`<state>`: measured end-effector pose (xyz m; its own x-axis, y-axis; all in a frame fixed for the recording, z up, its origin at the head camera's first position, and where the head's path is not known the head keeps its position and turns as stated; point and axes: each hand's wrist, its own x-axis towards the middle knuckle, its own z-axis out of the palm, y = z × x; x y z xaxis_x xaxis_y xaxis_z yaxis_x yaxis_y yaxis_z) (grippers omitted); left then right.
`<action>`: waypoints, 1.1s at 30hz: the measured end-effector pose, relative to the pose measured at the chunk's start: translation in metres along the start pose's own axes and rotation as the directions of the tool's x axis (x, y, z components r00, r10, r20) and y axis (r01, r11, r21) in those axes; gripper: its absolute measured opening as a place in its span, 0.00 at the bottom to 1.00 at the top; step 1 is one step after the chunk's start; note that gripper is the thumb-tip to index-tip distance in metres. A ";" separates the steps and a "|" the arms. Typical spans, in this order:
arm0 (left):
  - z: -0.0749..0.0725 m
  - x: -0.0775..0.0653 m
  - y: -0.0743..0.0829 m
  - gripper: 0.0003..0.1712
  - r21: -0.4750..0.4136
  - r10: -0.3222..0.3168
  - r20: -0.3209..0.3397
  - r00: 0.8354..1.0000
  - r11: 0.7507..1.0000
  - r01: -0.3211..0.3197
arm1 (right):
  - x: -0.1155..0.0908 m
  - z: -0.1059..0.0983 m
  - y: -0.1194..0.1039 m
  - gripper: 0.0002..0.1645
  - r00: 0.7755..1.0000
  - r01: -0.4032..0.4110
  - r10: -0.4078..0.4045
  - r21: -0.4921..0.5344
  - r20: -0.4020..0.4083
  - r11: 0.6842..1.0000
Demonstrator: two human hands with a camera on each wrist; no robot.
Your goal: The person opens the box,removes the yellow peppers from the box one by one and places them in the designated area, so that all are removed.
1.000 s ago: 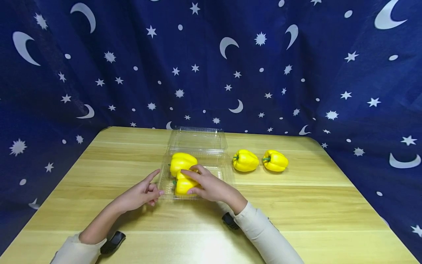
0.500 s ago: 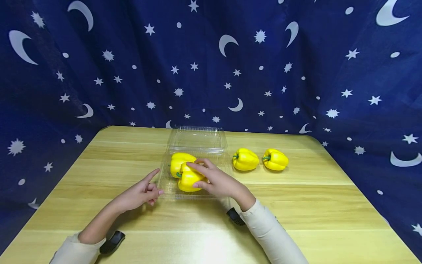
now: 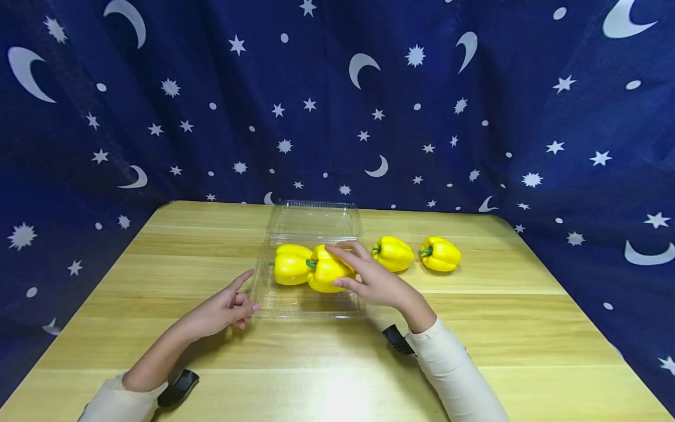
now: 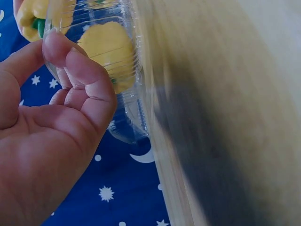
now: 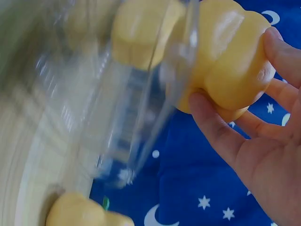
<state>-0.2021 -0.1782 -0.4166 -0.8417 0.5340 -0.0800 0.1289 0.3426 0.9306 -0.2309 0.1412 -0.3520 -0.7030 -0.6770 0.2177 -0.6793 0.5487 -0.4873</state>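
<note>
1. While the right hand [image 3: 375, 278] pinches one yellow bell pepper [image 3: 328, 271] between thumb and fingers, it lifts that pepper above the rim of the clear plastic clamshell container [image 3: 311, 315], as the wrist views show.
2. The gripped pepper is bright, even yellow with a smooth, glossy skin, swelling into plump lobes split by shallow grooves; its short green stem [image 3: 310, 264] points toward the person's left.
3. A second yellow pepper [image 3: 292, 265] lies on its side inside the container, toward the left wall. In the head view the held pepper overlaps its right end; whether the two touch, I cannot tell.
4. The left hand [image 3: 224, 312] is at the container's near left corner. Its thumb tip meets the edge, the index finger stretches along the left side and the other fingers are folded; whether they pinch the plastic, I cannot tell.
5. The container's ribbed lid [image 3: 316, 223] lies tipped back on the far side.
6. Two matching peppers, the nearer [image 3: 394, 254] and the outer one [image 3: 441, 255], rest on the wood-grain worktop [image 3: 501, 351] to the right, just beside each other.
</note>
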 end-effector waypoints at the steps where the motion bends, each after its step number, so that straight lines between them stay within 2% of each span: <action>1: 0.000 0.000 0.000 0.49 0.002 -0.001 0.001 1.000 1.000 0.001 | -0.003 -0.002 0.001 0.36 1.000 -0.005 0.005 0.001 -0.008 1.000; 8: -0.001 0.002 0.001 0.49 0.011 0.007 0.010 1.000 1.000 -0.007 | -0.030 -0.020 0.013 0.36 0.997 0.007 -0.011 -0.046 -0.082 0.999; 13: -0.003 0.001 -0.001 0.48 0.017 -0.005 0.003 1.000 1.000 0.004 | -0.045 -0.031 0.022 0.37 0.993 -0.032 0.022 -0.076 -0.118 0.997; 18: -0.002 0.001 -0.002 0.48 0.019 -0.012 0.003 1.000 1.000 0.012 | -0.058 -0.036 0.031 0.37 0.990 -0.074 0.063 -0.088 -0.126 0.993; 26: -0.001 0.002 -0.001 0.48 0.005 0.029 0.019 0.999 1.000 -0.029 | -0.078 -0.040 0.046 0.36 0.985 -0.133 0.120 -0.104 -0.122 0.986; 33: -0.001 0.001 -0.002 0.48 -0.008 0.023 0.026 0.999 1.000 -0.022 | -0.088 -0.044 0.054 0.35 0.986 -0.122 0.104 -0.137 -0.126 0.983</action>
<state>-0.2042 -0.1789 -0.4185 -0.8246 0.5616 -0.0684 0.1434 0.3243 0.9350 -0.2147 0.2522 -0.3605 -0.7910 -0.5486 0.2708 -0.6112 0.6887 -0.3901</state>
